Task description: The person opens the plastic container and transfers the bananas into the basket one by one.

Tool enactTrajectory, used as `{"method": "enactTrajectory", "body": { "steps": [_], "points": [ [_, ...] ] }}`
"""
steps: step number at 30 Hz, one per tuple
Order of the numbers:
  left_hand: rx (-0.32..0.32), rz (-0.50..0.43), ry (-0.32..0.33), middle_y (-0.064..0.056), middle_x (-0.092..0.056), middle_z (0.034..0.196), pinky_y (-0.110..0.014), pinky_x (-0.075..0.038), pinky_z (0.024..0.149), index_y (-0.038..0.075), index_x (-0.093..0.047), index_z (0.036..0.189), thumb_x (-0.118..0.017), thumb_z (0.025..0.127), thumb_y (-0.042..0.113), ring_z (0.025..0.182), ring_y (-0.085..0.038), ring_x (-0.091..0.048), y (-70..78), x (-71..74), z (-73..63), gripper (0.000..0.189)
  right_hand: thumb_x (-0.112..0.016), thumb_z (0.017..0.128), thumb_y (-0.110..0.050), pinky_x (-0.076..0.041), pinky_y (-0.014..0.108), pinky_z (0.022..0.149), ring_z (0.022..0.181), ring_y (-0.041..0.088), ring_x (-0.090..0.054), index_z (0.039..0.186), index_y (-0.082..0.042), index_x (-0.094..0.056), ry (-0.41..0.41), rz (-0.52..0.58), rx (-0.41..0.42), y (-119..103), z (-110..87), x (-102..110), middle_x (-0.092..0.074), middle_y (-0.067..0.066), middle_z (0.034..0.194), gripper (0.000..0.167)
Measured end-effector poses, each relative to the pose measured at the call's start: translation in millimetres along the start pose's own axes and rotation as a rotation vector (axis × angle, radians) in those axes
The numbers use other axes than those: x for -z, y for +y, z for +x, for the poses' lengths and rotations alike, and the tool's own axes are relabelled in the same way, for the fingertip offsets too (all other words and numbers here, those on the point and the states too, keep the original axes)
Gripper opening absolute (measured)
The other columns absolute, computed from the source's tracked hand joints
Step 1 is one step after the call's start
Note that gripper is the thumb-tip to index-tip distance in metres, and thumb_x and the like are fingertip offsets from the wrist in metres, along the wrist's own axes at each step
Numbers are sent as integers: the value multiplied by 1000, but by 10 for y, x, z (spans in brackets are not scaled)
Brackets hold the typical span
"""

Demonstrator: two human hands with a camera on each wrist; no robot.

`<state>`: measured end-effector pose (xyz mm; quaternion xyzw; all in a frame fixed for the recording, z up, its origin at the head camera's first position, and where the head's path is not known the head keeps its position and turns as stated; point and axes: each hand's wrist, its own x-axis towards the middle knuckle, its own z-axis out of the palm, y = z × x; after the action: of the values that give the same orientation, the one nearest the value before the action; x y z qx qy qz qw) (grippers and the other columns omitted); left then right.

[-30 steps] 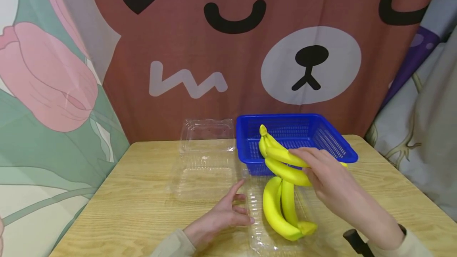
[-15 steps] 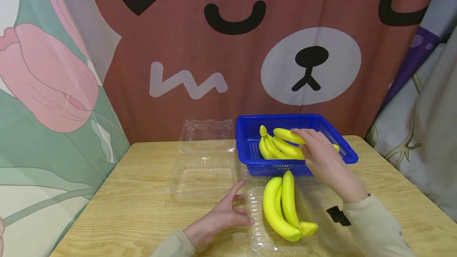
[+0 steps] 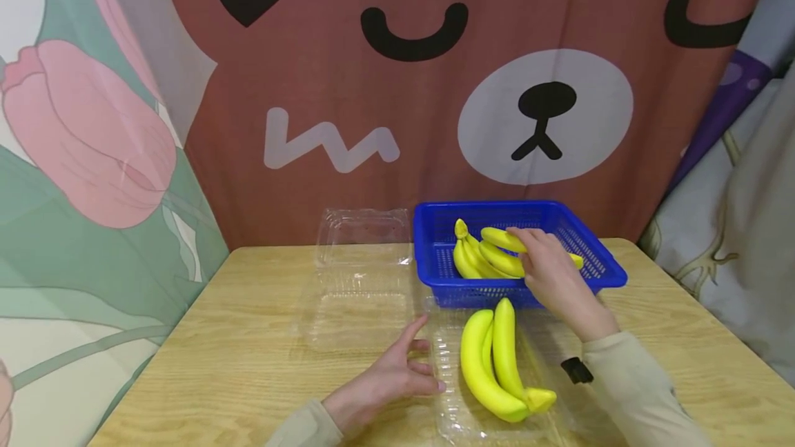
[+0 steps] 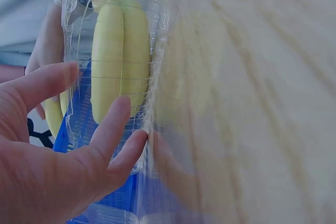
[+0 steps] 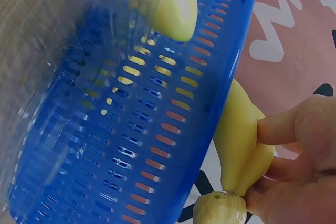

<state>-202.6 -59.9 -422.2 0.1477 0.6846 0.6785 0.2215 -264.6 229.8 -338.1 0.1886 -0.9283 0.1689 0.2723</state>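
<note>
My right hand (image 3: 555,281) reaches over the front of the blue plastic basket (image 3: 453,283). It pinches a bunch of bananas (image 3: 502,240) there, thumb and fingers close to the stem end in the right wrist view. Beside that bunch, another banana bunch (image 3: 462,261) lies in the basket with its stem up. In front, a third bunch of bananas (image 3: 478,371) rests in a clear plastic clamshell container (image 3: 450,412). Fingers spread, my left hand (image 3: 385,378) stands at this container's left side, fingertips right at its ribbed wall in the left wrist view.
Another clear clamshell container (image 3: 360,323) stands with its lid raised, left of the basket, on the wooden table (image 3: 248,364). A curtain (image 3: 298,205) with a bear print hangs behind the table's back edge. A black strap piece (image 3: 577,370) shows by the right sleeve.
My right hand has carried the banana bunch back from above the front rim and lowered it into the basket. The left hand has kept its place at the container.
</note>
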Motion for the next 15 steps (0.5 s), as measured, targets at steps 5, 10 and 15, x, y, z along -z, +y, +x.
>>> {"method": "enactTrajectory", "body": {
  "steps": [5, 10, 15],
  "points": [
    [3, 2, -6, -21, -37, 142, -40, -55, 83, 22, -20, 158, -79, 70, -4, 103, -30, -56, 16, 2, -8, 109, -49, 89, 14, -43, 57, 92, 105, 44, -52, 130, 6, -56, 22, 4, 17, 13, -1, -44, -58, 27, 118, 42],
    [6, -5, -6, -19, -37, 141, -38, -54, 82, 22, -20, 158, -78, 70, -4, 103, -30, -55, 22, -1, -15, 108, -51, 90, 13, -43, 56, 89, 103, 43, -52, 130, 5, -56, 37, 5, 25, 17, -3, -85, -59, 26, 117, 42],
    [13, -20, -10, -19, -35, 142, -36, -54, 81, 22, -20, 158, -78, 71, -4, 103, -29, -55, 15, -3, -16, 107, -59, 89, 10, -43, 54, 89, 103, 42, -51, 130, 4, -57, 78, 4, 38, 7, 2, -93, -58, 24, 119, 41]
  ]
}}
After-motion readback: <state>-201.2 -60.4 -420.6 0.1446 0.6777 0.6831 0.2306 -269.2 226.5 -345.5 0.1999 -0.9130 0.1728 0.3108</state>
